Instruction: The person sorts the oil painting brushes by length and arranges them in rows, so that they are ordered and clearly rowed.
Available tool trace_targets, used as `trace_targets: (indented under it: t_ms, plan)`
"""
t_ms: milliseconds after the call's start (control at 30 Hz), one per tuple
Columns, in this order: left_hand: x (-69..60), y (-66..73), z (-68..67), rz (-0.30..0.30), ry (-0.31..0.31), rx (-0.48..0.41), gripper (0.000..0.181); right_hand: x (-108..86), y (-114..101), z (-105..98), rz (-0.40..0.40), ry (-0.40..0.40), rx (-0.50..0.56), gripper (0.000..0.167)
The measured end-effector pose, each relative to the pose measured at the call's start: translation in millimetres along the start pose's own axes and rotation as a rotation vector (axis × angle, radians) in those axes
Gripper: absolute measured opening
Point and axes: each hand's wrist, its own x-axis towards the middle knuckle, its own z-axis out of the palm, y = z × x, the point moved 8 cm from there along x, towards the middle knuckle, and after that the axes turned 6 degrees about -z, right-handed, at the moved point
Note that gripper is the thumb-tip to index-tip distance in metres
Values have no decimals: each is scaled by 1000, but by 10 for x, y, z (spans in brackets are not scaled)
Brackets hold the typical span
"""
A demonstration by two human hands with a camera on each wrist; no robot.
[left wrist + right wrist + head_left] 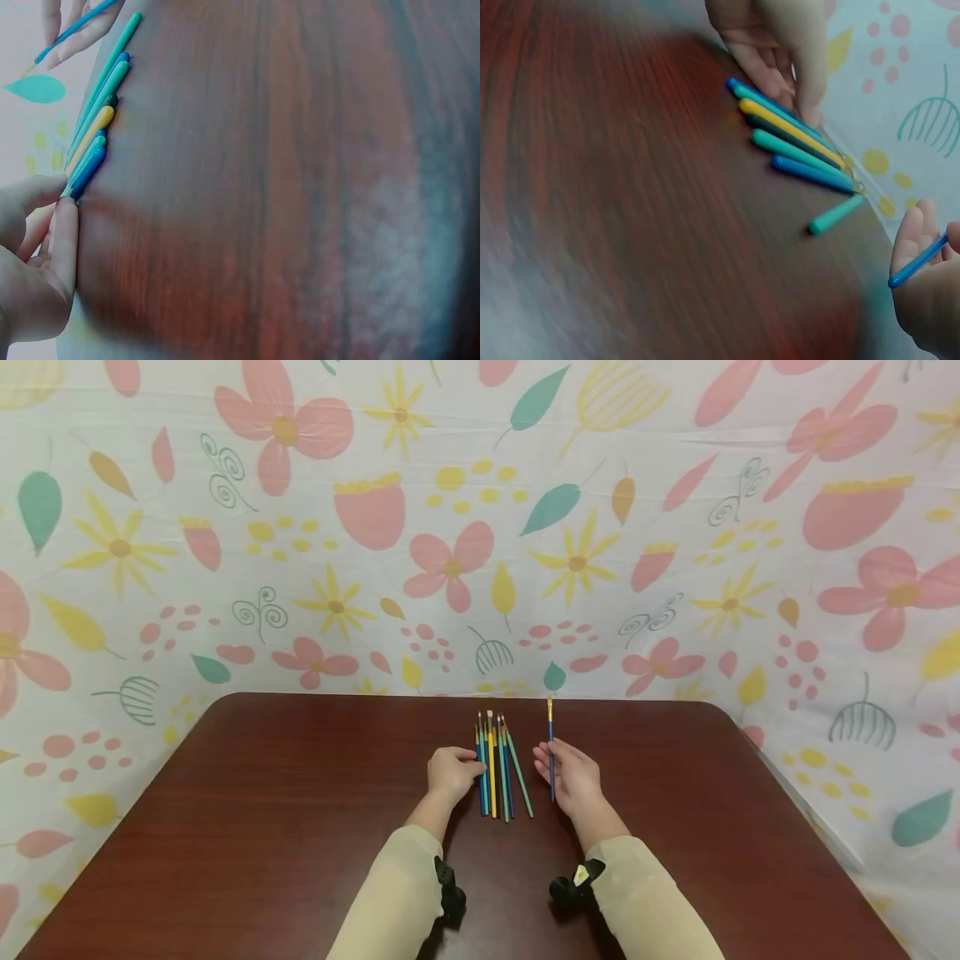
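Several thin paintbrushes (492, 777) lie side by side on the table, bristles pointing away from me. Their handles are blue, teal, yellow and dark; a teal paintbrush (521, 777) on the right end slants outward. At the row's left edge is my left hand (450, 772), its thumb and fingers pinching the outermost blue paintbrush (90, 169). To the right of the row, my right hand (573, 777) holds another blue paintbrush (551, 752) between thumb and fingers, bristles up and away. Its handle end (904, 277) shows across the palm in the right wrist view.
The dark reddish-brown wooden table (262, 827) has rounded far corners. Behind it hangs a white cloth (465, 468) printed with flowers and leaves. Black devices (450, 893) are strapped at both wrists, by the light sleeves.
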Motion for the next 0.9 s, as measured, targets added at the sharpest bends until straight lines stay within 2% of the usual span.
trace_targets:
  t_ms: [467,667,900]
  plan:
    - [22,2,8,3,-16,14,24,120,-163,-155,48,-36,-118,49]
    - [27,-11,8,-13,-9,6,23,210,-232,-216,42,-29,-132,50]
    - [19,-20,12,-18,-16,-10,22,278,-375,-314,41,15,-153,51]
